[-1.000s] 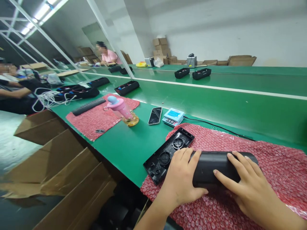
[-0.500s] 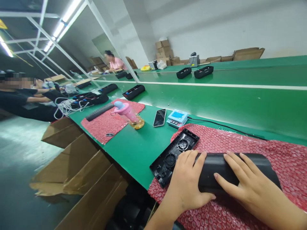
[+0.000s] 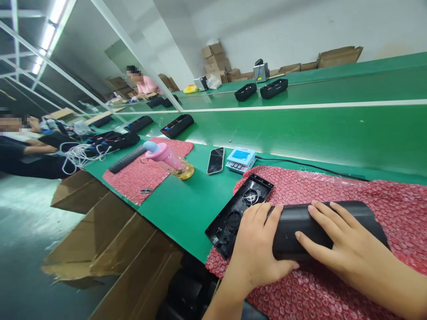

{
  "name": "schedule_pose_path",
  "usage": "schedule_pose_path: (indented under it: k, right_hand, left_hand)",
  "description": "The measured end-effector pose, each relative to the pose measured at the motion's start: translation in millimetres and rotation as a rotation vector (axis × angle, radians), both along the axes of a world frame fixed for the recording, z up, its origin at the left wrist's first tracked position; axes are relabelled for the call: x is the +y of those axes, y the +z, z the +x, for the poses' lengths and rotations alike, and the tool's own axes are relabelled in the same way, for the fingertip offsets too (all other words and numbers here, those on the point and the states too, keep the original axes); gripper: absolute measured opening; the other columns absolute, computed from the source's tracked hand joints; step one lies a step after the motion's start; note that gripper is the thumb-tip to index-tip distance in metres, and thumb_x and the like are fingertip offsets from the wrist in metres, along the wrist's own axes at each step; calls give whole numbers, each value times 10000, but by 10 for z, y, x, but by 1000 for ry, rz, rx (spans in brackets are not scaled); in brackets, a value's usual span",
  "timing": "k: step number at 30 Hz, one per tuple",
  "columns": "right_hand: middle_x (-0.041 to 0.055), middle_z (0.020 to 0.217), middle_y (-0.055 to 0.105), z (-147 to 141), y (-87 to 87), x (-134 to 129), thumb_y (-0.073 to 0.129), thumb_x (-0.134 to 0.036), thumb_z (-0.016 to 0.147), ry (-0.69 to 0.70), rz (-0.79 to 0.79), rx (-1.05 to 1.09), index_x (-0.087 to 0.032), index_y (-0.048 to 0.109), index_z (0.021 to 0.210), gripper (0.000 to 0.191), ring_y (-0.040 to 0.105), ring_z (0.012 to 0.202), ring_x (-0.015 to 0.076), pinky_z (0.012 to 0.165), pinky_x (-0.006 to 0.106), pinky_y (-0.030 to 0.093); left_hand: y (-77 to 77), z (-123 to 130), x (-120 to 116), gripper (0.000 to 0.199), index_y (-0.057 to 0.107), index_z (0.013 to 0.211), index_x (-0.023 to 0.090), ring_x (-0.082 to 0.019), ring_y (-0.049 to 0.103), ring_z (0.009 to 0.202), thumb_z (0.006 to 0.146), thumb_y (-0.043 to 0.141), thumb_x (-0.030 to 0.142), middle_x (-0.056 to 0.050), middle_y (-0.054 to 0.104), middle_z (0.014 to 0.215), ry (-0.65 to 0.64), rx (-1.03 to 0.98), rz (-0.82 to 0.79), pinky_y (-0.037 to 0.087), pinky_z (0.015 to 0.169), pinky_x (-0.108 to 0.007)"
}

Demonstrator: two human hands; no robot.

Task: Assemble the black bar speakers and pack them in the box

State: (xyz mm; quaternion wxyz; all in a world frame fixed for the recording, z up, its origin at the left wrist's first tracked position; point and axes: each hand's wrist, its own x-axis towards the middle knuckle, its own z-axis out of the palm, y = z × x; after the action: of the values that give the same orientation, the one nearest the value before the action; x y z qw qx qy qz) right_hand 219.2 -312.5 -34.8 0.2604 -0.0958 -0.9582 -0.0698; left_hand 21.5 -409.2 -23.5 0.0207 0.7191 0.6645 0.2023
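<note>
A rounded black casing (image 3: pixel 300 222) lies on red bubble wrap (image 3: pixel 405 213) at the lower right. My left hand (image 3: pixel 258 244) grips its left end, fingers over the top and thumb along the near side. My right hand (image 3: pixel 343 240) rests over its middle and right part with the fingers spread across the surface. Beside my left hand, partly covered by it, is a flat black panel (image 3: pixel 238 213) with two round grilles. The underside of the casing is hidden.
A light-blue device (image 3: pixel 242 159) with a cable and a phone (image 3: pixel 216 161) lie behind the panel. Farther left stands a pink-lidded bottle (image 3: pixel 170 161) on more bubble wrap. Cardboard (image 3: pixel 90 235) sits below the table edge. A person (image 3: pixel 26 146) sits at far left.
The camera view has shifted slightly, so the background sits further left and higher. Both hands keep nearly the same hold on the black casing.
</note>
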Motion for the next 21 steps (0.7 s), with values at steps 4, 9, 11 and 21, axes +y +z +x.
schedule_pose_path:
  k: [4,9,11,21]
  right_hand:
    - [256,1183,453,-13,-7,-15,458,-50,741,-3,-19,-11,-221,492,1141,436,435,1146,391,805,609,455]
    - [253,1212,415,-23,-55,-48,482,-51,764,-32,-91,10,-230,501,1125,404,407,1168,390,848,629,420]
    - [242,1228,403,-25,-67,-55,488,-52,776,-44,-134,24,-249,517,1120,397,407,1166,380,864,628,410]
    - [212,1214,413,-43,-71,-77,538,-68,735,-66,-181,31,-255,559,1080,393,411,1156,377,887,634,384]
  left_hand:
    - [-7,7,9,992,434,1280,135,-359,475,1132,439,823,491,-175,510,1237,1,5,9,401,968,-568]
    - [-13,7,2,985,434,1283,127,-356,474,1140,457,813,508,-179,510,1243,-4,13,12,398,976,-567]
    - [-14,8,1,991,437,1284,128,-355,473,1141,451,816,508,-178,509,1245,-3,11,11,397,981,-562]
    - [-11,14,-7,984,440,1290,127,-359,469,1150,454,817,484,-181,506,1254,3,13,4,391,990,-556]
